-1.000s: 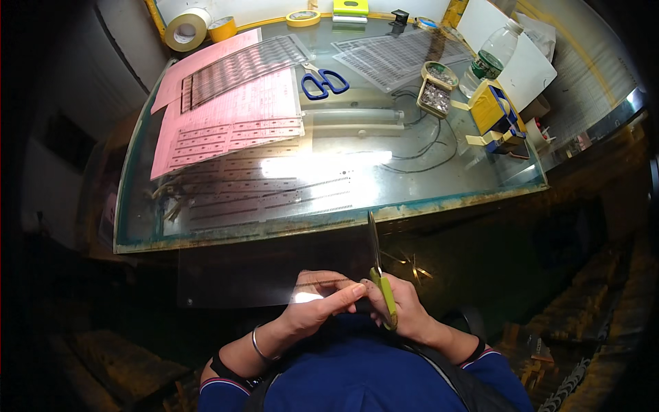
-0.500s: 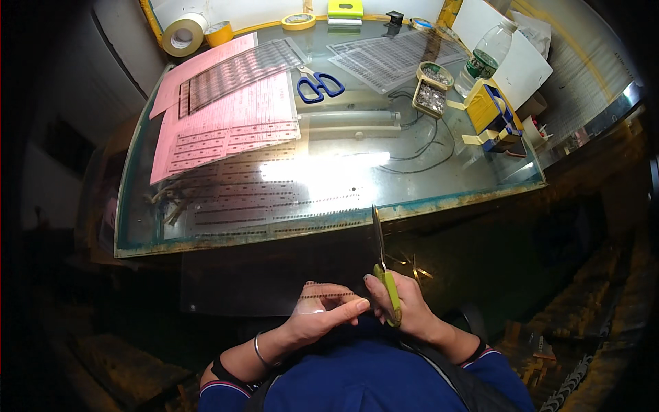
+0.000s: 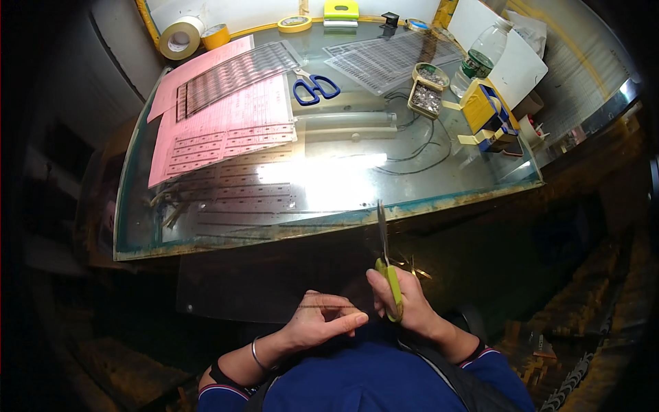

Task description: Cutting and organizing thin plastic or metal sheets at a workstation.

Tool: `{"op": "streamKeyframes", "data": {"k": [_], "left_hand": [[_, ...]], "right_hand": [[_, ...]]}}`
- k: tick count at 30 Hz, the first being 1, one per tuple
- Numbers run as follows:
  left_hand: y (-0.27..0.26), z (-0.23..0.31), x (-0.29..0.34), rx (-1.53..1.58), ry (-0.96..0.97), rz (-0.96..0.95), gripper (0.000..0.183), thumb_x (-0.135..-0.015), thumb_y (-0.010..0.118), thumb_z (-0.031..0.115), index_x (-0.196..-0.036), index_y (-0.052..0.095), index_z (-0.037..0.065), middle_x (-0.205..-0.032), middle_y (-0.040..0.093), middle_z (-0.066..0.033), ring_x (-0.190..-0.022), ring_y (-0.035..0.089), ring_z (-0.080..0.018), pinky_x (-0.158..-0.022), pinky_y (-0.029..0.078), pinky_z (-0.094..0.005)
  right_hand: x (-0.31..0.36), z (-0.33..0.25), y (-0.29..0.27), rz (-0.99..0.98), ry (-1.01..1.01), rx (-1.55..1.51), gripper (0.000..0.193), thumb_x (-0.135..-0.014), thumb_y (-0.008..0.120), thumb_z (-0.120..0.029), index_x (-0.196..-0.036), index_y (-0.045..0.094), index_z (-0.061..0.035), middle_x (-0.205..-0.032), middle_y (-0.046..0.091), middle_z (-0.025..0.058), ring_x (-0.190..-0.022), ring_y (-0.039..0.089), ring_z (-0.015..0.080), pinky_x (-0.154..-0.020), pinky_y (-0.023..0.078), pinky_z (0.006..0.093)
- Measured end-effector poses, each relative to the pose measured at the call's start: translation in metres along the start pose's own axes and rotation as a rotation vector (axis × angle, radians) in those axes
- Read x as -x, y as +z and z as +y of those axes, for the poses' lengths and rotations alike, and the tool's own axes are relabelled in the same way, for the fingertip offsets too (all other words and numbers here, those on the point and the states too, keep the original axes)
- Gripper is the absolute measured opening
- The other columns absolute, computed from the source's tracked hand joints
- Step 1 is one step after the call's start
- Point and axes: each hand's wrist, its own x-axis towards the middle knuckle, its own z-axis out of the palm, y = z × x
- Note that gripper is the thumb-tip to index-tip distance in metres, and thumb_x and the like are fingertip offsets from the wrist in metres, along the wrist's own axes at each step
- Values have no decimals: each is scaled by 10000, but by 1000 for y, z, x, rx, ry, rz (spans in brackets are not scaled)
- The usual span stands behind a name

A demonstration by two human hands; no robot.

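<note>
A broad glass-topped workbench [image 3: 329, 185] fills the space ahead of the person, lit from beneath so its middle glares white. On its left lie pink printed sheets [image 3: 226, 130] with dark gridded strips on and beside them; blue-handled scissors [image 3: 316, 88] rest near the centre back, rolls of yellow tape [image 3: 180, 38] sit at the far edge, and a clear plastic bottle [image 3: 484, 53] and a small tray of tiny parts [image 3: 427, 97] stand to the right. A large clear plastic sheet [image 3: 274, 281] hangs over the near edge of the bench toward the person's lap. Below it, close to the chest, the right hand [image 3: 412, 309] is wrapped shut around green-handled scissors [image 3: 388, 275], blades pointing up and away; I cannot tell whether the blades are parted. The left hand [image 3: 319, 326] pinches a thin narrow strip of small dark components [image 3: 329, 305] between thumb and forefinger, just beside the scissor handle. That strip looks very light, limp and easily bent, so I judge it wants a gentle pinch near the end, close to the cut line, fingers clear of the blades.
</note>
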Motion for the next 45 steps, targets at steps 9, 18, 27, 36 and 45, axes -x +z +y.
{"op": "streamKeyframes", "data": {"k": [9, 18, 27, 36, 45], "left_hand": [[-11, -2, 8, -45, 17, -58, 174, -784, 645, 158, -736, 643, -9, -604, 599, -34, -558, 556, -63, -516, 440, -196], [-37, 6, 17, -161, 47, -133, 165, -757, 664, 137, -694, 645, -14, -591, 592, -40, -541, 559, -76, -486, 418, -194], [-56, 15, 24, -190, -31, -182, 177, -740, 679, 157, -690, 650, -10, -583, 582, -29, -523, 521, -61, -473, 398, -201], [-49, 25, 6, 319, -89, 231, 228, -851, 551, 192, -778, 627, -11, -552, 561, -41, -452, 488, -75, -414, 362, -178], [-46, 22, 7, 288, -34, 192, 185, -827, 594, 174, -782, 637, 0, -595, 586, -34, -502, 525, -64, -444, 388, -171]], "right_hand": [[4, -11, -12, -9, 60, 7, 343, -887, 467, -303, -646, 462, -60, -519, 449, 10, -422, 447, 79, -387, 362, 206], [13, -39, -57, -228, 243, 139, 364, -850, 550, -341, -612, 457, -81, -494, 438, -27, -399, 436, 49, -349, 345, 184], [10, -63, -78, -315, 312, 270, 354, -828, 595, -311, -589, 484, -75, -484, 432, -39, -387, 435, 41, -348, 340, 184], [-6, -18, -72, -704, -60, 453, 421, -875, 446, -461, -870, 469, -41, -729, 464, 39, -663, 470, 118, -610, 410, 263], [-26, -41, -42, -813, 102, 291, 436, -880, 414, -490, -778, 460, -69, -654, 414, -20, -579, 421, 65, -535, 371, 219]]}}
